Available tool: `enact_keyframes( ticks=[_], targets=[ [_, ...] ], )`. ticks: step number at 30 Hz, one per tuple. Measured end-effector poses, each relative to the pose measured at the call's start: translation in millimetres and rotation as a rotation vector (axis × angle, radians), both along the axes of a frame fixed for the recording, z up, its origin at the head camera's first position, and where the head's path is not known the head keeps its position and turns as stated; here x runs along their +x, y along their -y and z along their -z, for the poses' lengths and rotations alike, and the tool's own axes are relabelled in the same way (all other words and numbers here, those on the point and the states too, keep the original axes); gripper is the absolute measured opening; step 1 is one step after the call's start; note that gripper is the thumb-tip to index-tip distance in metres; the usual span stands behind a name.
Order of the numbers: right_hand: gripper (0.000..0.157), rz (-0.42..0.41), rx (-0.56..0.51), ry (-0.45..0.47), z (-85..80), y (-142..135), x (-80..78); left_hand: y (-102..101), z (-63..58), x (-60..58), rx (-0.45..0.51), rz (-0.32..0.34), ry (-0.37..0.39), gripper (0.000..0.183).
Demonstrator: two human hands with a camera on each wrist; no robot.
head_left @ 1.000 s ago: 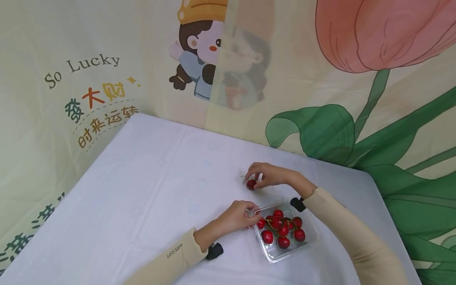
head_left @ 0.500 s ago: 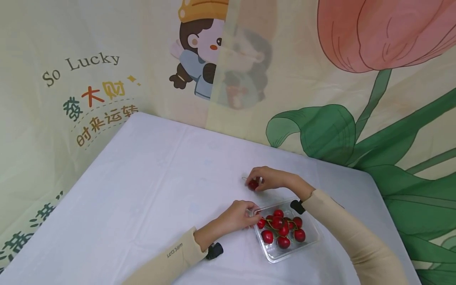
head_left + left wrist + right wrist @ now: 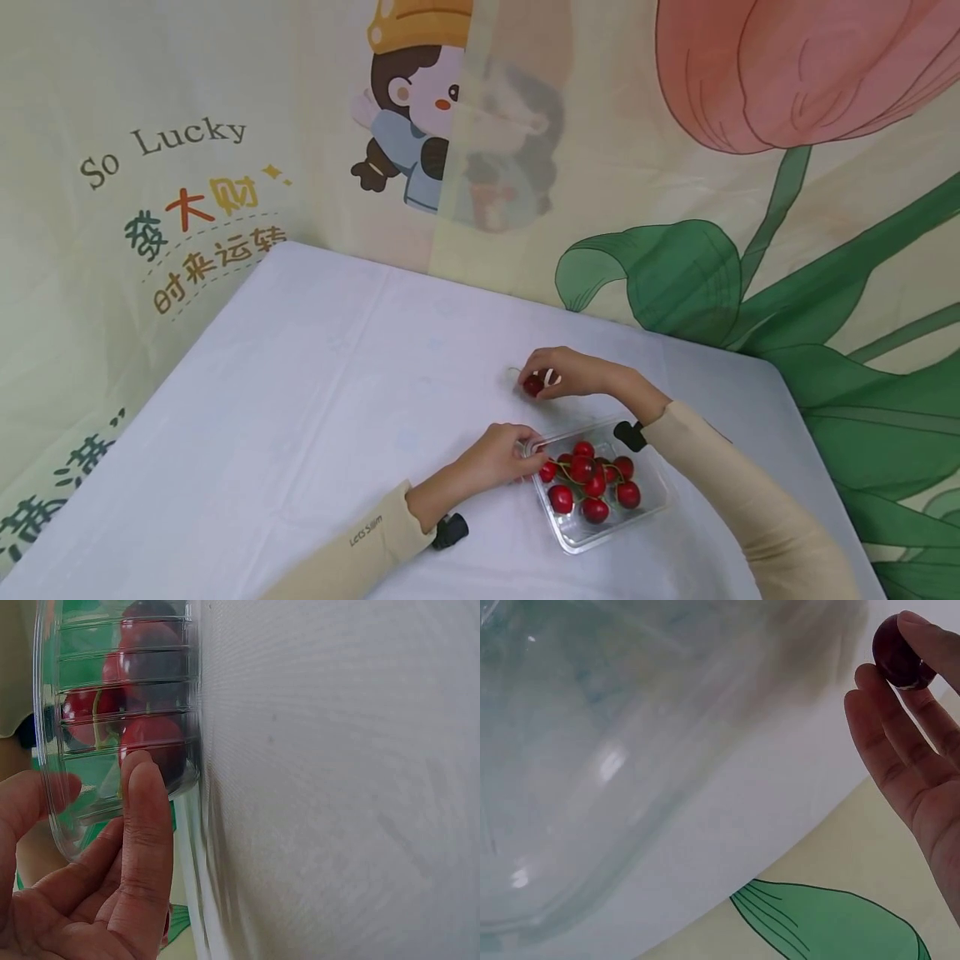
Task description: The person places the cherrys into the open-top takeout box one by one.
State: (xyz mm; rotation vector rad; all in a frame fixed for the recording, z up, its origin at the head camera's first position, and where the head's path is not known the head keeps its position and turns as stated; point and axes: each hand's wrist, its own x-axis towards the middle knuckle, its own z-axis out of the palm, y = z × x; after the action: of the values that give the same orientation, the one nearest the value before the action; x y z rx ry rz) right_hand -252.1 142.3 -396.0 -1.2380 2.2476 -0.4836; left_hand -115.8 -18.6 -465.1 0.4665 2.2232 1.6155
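Observation:
My left hand point(image 3: 495, 454) grips the near-left corner of a clear plastic container point(image 3: 652, 479), thumb over the rim and fingers against the outer wall. Several red cherries point(image 3: 582, 469), some with green stems, lie in the container; in the left wrist view they show through its ribbed side point(image 3: 82, 784). Beyond the container's far side, my right hand point(image 3: 573, 371) pinches one dark red cherry point(image 3: 533, 385) between thumb and fingers. Its thin stem points left in the head view. The right wrist view shows this cherry point(image 3: 897, 652) at the fingertips.
A white cloth point(image 3: 337, 400) covers the table under both hands. Behind the table hangs a printed backdrop point(image 3: 510, 258) with a tulip, a cartoon figure and lettering. Each wrist carries a small black device point(image 3: 450, 531) at the sleeve's end.
The right hand's fingers have come round the cherry, which has shifted slightly to the right. My left hand and the container stay in place; the head view has drifted slightly.

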Motion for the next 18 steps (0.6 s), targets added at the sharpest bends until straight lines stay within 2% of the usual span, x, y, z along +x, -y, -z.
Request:
enact_keyframes(
  ticks=[9, 18],
  targets=[
    [0.031, 0.018, -0.061, -0.032, -9.1, -5, 4.4, 0, -0.1, 0.7, -0.013, -0.003, 0.007, 0.029],
    [0.033, -0.02, -0.132, -0.026, -13.5, -12, 12.9, 1, -1.2, 1.8, -0.018, 0.005, -0.006, 0.029]
  ],
)
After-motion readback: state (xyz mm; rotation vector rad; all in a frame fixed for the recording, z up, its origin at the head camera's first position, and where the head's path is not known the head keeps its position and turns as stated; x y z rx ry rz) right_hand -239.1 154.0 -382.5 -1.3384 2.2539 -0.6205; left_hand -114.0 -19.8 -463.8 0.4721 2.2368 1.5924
